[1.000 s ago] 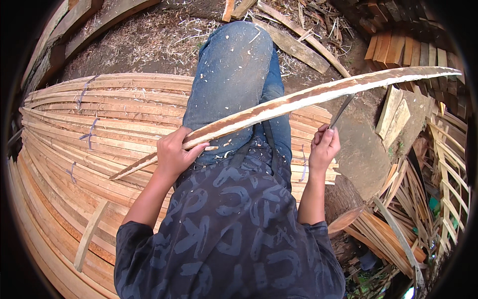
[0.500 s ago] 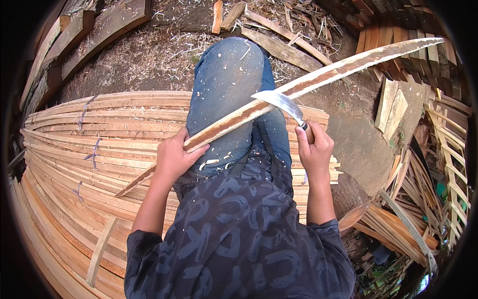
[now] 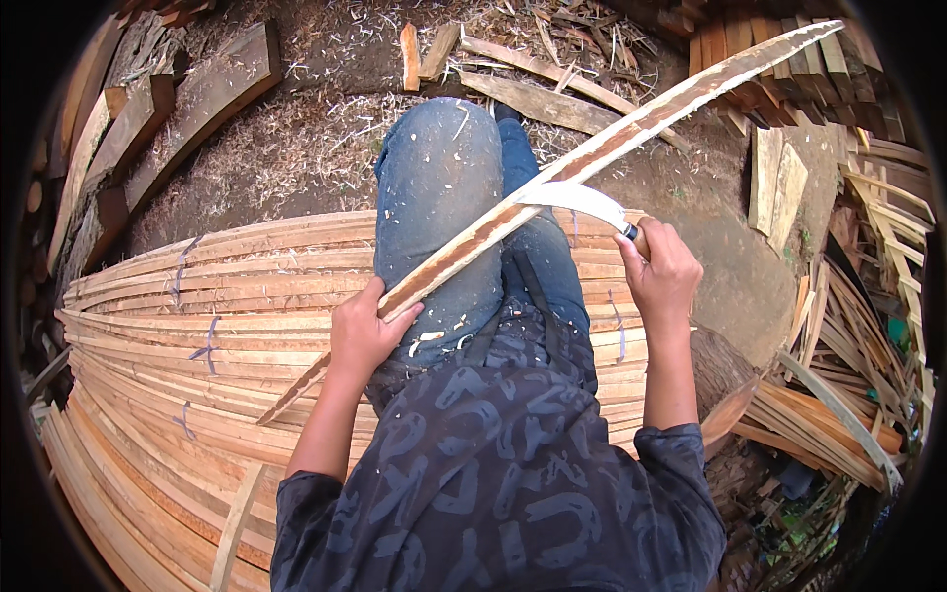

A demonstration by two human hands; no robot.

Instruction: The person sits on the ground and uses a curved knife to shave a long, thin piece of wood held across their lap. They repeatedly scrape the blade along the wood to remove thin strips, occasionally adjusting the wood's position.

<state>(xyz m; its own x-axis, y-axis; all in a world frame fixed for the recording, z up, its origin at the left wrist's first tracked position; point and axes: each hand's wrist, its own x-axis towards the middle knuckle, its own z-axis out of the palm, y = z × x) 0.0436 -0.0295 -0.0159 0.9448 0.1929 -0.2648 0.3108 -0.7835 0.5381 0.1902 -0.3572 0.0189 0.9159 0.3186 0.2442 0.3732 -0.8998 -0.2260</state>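
Observation:
A long wooden strip (image 3: 588, 161), brown along its middle with pale shaved edges, lies slantwise across my jeans-covered thigh. Its far end reaches up to the right, and its lower end passes beneath my left forearm. My left hand (image 3: 369, 330) is wrapped round the strip near my lap. In my right hand (image 3: 665, 266) is the handle of a sickle-like curved knife (image 3: 582, 201). The blade's tip end rests against the strip, just beyond my knees' middle; whether it cuts in cannot be seen. Pale shavings are scattered on my jeans (image 3: 441, 178).
Bundles of wooden slats (image 3: 266, 255), tied with purple string, spread beneath and left of me. Thick boards (image 3: 212, 104) lean at the far left. Offcuts (image 3: 543, 102) and shavings litter the ground ahead. Stacked wood (image 3: 789, 64) stands far right, with a slat pile (image 3: 824, 424) at near right.
The knife and my right hand have shifted right and slightly down. The strip now slants more steeply, its far end higher. My left hand keeps its hold. The whole view has shifted a little.

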